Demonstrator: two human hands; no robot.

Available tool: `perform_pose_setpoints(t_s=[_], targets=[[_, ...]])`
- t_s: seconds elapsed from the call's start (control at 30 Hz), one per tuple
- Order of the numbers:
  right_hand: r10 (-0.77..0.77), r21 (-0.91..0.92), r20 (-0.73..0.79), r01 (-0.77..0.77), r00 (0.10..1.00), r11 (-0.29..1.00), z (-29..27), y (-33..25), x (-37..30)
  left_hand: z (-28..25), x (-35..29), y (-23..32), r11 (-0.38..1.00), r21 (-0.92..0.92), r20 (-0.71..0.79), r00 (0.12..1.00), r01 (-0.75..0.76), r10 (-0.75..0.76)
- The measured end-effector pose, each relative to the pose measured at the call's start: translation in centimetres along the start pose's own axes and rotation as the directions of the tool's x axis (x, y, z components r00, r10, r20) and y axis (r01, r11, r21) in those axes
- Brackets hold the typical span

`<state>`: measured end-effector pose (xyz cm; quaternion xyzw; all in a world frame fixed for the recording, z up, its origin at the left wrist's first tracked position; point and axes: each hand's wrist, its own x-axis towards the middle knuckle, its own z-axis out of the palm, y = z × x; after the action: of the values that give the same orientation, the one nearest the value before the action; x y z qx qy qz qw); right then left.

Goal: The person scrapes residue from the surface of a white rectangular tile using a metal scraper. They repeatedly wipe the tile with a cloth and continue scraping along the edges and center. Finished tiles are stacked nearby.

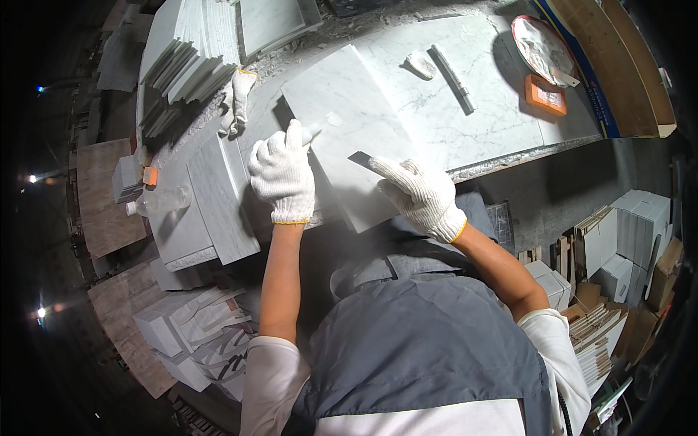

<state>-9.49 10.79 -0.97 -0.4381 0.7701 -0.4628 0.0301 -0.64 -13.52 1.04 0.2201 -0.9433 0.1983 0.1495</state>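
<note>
Well, rectangular white marble slab [350, 132], grey-veined, smooth-faced, lies before you on stone-topped worktop [520, 154]. Work looks under way: pale patch [333, 118] on slab's face; what remains, cannot tell. Your left hand [282, 172], white knit glove, curled round small pale item [313, 134]; right hand [423, 195], gloved likewise, grips thin dark flat blade [360, 158]. Farther right: round red-rimmed dish [514, 35], smeared white inside.

Stone workshop: stacked slabs [203, 40], piled white boxes [643, 216]
</note>
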Motion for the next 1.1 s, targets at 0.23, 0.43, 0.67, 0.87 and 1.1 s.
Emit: perform_pose_setpoints(t_s=[0.23,0.43,0.67,0.87,1.1], targets=[[-0.024,-0.009,-0.023,0.023,0.999,1.0,-0.04,0.01,0.13,0.19,0.33,-0.03,1.0,0.015,-0.002,1.0,-0.027,0.027],[-0.024,-0.011,-0.032,0.024,0.999,1.0,-0.01,-0.03,0.15,0.21,0.13,0.3,0.993,0.12,0.001,1.0,0.005,-0.005],[-0.009,-0.018,-0.02,0.009,1.0,1.0,-0.1,-0.04,0.15,0.03,0.29,0.39,0.991,0.131,0.019,1.0,0.011,-0.014],[0.004,-0.007,-0.015,-0.004,1.0,1.0,0.05,0.14,0.0,-0.17,0.49,0.48,0.993,0.116,0.022,1.0,0.011,-0.014],[-0.012,-0.015,-0.031,0.011,0.999,1.0,0.16,0.18,0.02,-0.24,0.6,0.4,0.995,0.095,0.012,1.0,-0.008,0.007]])
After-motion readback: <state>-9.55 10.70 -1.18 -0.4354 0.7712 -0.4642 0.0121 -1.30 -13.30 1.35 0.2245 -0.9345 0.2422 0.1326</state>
